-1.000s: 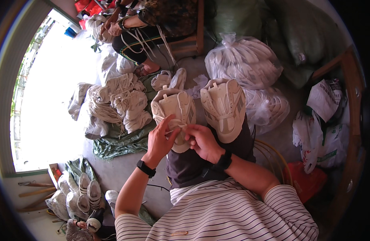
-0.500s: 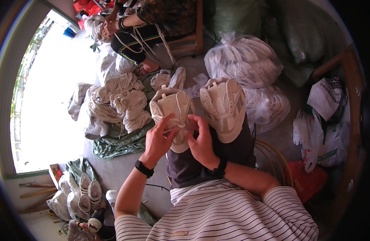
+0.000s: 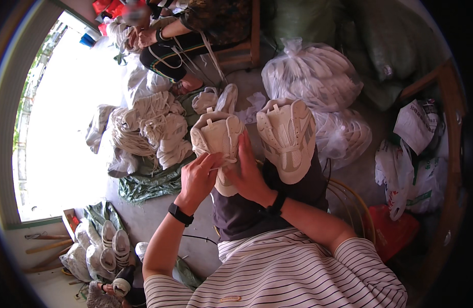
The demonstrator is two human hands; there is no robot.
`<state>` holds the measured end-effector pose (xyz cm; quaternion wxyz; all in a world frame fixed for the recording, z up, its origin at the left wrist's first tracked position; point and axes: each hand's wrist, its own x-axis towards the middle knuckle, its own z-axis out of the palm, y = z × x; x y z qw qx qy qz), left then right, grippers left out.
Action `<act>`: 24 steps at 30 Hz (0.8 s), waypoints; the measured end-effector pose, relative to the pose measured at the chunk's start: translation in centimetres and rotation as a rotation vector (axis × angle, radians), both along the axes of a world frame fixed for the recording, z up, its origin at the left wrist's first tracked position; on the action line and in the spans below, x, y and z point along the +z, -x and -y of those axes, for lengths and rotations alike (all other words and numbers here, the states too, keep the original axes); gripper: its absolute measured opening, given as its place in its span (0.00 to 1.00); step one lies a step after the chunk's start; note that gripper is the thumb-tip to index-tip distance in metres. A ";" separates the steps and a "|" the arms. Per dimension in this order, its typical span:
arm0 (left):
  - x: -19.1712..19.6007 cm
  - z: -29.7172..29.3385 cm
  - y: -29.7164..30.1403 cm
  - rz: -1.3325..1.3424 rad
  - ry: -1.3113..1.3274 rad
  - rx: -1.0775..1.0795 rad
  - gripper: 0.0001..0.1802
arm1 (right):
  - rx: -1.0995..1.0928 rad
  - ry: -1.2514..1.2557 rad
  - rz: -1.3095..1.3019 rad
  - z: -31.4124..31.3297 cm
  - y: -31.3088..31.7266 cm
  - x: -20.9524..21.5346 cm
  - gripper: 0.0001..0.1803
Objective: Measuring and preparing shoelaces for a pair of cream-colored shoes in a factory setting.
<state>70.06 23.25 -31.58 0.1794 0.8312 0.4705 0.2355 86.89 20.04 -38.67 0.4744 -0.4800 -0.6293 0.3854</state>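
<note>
Beige shoe, left fingers at laces

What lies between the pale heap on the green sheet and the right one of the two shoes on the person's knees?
In the head view: the left shoe, with the right hand against its right side.

Shoe workshop, lit through a broad doorway. Indicators: a pair of beige shoes, heaped pale cords, a stuffed transparent bag and a seated co-worker among cords.
</note>
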 end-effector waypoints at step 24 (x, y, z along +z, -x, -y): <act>2.4 -2.5 -2.8 -0.067 0.156 -0.012 0.08 | -0.081 -0.073 0.224 -0.7 -0.2 -0.8 0.56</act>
